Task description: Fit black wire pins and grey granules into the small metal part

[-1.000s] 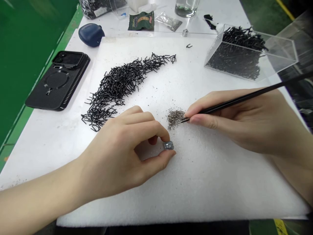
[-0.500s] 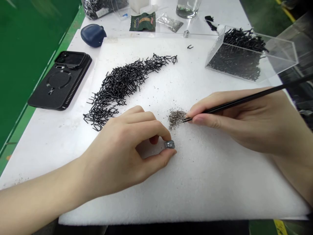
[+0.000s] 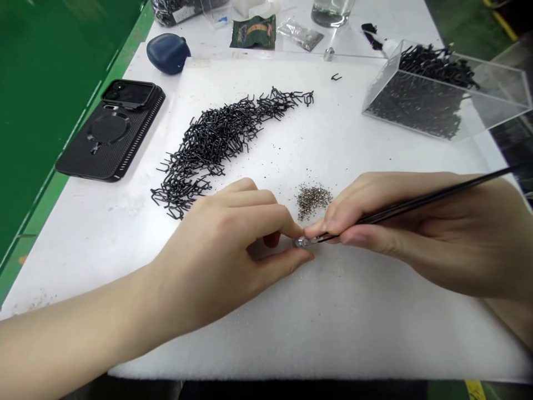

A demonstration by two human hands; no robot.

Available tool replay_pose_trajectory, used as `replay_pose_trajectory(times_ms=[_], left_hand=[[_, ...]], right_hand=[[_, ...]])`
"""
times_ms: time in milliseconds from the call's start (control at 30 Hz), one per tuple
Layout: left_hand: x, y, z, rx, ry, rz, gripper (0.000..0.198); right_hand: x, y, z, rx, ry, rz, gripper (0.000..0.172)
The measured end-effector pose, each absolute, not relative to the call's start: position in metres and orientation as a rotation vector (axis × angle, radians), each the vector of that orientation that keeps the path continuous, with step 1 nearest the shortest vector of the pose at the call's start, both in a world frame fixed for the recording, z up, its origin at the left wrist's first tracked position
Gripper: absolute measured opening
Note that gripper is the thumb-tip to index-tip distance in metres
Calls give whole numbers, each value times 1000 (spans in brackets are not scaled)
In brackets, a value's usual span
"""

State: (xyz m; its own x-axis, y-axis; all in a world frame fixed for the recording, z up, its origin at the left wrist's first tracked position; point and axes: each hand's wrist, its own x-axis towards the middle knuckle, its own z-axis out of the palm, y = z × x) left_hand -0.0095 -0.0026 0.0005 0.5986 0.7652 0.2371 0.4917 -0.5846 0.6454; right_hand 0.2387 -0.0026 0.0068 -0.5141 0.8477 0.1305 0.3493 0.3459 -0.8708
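Between the thumb and forefinger of my left hand [image 3: 233,244] is a small shiny grey metal piece [image 3: 300,241], partly covered by the fingertips. My right hand [image 3: 408,228] grips black tweezers [image 3: 437,199] like a pen. The tweezers' tips are at the metal piece, and my right fingertips are close beside my left forefinger. Whether the tips hold something is too small to tell. Just beyond the fingers lies a little heap of tiny glittering metal bits [image 3: 312,200]. All this is over a white foam sheet [image 3: 366,328].
A curved pile of short bent black pieces [image 3: 225,133] spreads behind my left hand. A black phone [image 3: 112,130] and a dark blue rounded object [image 3: 169,54] are at left. A clear box [image 3: 433,105] of black pieces stands back right, a glass [image 3: 332,12] at the back.
My right hand has moved the tweezers from the heap of bits toward me, to the metal piece in my left hand. The whole view has shifted slightly.
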Motion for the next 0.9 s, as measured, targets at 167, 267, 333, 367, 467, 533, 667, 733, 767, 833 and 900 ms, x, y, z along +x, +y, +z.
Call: replay_pose_trajectory(times_ms=[167,267,333,367,467,533,667,733,767,833,900], left_hand=[[-11,-4,2,2291,990,686,6],[-10,-4,2,2284,995,673,6],[-10,-5,3,2276,1003,663,5],[-10,-5,3,2274,1007,653,5],[-11,-5,3,2276,1010,636,5],[-12,-5,3,2282,1012,636,4],[-12,-5,2,2288,1021,638,4],[-11,-5,2,2291,1021,641,4],[-11,-5,2,2294,1019,643,4],[-11,-6,2,2301,1014,645,3],[-10,-6,2,2303,1015,646,3]], right_hand=[[239,-2,6,-1037,-2023,1097,3],[240,-3,5,-1029,-2014,1107,4],[240,-3,5,-1024,-2009,1118,6],[239,-3,5,-1030,-2007,1122,8],[239,-2,4,-1052,-2004,1121,10],[239,-1,4,-1037,-2007,1120,10],[240,-1,5,-1033,-2010,1128,10],[241,-1,5,-1047,-1998,1140,10],[241,-2,4,-1034,-1990,1154,11],[242,-1,3,-1000,-1972,1186,12],[244,0,0,-961,-1965,1219,11]])
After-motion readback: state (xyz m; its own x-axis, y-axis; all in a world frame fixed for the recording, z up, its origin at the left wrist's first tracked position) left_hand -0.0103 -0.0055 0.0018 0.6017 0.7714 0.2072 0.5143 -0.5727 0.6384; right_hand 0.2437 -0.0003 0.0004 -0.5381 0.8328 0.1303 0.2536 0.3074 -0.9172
